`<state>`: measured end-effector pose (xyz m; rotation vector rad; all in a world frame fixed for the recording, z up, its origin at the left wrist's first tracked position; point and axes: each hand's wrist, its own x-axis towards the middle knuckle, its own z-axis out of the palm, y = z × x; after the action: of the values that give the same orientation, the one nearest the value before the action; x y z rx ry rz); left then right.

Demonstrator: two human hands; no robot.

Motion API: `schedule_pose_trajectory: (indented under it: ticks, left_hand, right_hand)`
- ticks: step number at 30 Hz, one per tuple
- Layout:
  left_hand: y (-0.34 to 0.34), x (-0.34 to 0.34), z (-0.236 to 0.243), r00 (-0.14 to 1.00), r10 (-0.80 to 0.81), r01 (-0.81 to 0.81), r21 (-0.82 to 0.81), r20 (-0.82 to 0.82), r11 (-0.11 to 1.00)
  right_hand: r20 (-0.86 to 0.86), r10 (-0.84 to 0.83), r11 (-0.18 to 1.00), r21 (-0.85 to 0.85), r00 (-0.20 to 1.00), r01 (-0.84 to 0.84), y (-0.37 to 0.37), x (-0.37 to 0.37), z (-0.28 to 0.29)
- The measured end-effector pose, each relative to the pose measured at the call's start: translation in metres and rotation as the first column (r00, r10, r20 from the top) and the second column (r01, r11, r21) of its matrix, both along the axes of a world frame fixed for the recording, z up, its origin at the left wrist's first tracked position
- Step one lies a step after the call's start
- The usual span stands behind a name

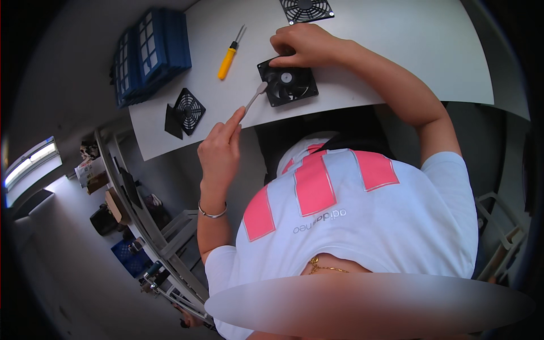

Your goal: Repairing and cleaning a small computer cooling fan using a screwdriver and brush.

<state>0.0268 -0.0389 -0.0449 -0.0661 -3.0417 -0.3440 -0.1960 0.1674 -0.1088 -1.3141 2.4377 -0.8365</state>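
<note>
A black square fan (287, 90) with a pale round hub lies flat near the desk's front edge. My right hand (300, 44) is curled over its back edge, with fingers closed on the frame. My left hand (221, 144) grips a slim grey tool (252, 98), perhaps a small brush, whose flattened tip reaches to the fan's left side; I cannot tell if it touches. A yellow screwdriver (226, 63) lies left of the fan. A black grille (189, 111) with a dark square piece (172, 121) sits at left. Another grille (306, 9) is at the back.
The white desk (408, 39) has blue plastic containers (153, 56) at its left end. A white-framed rack or table (119, 175) with boxes and other items stands to the left. A person (191, 317) shows small at the lower left. My lap is below the desk edge.
</note>
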Motion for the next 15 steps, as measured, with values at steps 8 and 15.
schedule_pose_trajectory:
  ticks: [8, 15]
  left_hand:
    - [0.008, -0.036, 0.035, 0.994, -0.068, 0.096, -0.4, 0.084, 0.912]
    - [0.019, -0.042, 0.065, 0.949, -0.128, 0.25, -0.443, 0.287, 0.861]
  right_hand:
    - [-0.026, 0.08, 0.99, -0.117, 0.996, -0.083, -0.002, 0.0, -0.016]
    - [-0.071, 0.039, 0.998, -0.05, 0.997, -0.043, -0.004, 0.004, -0.012]
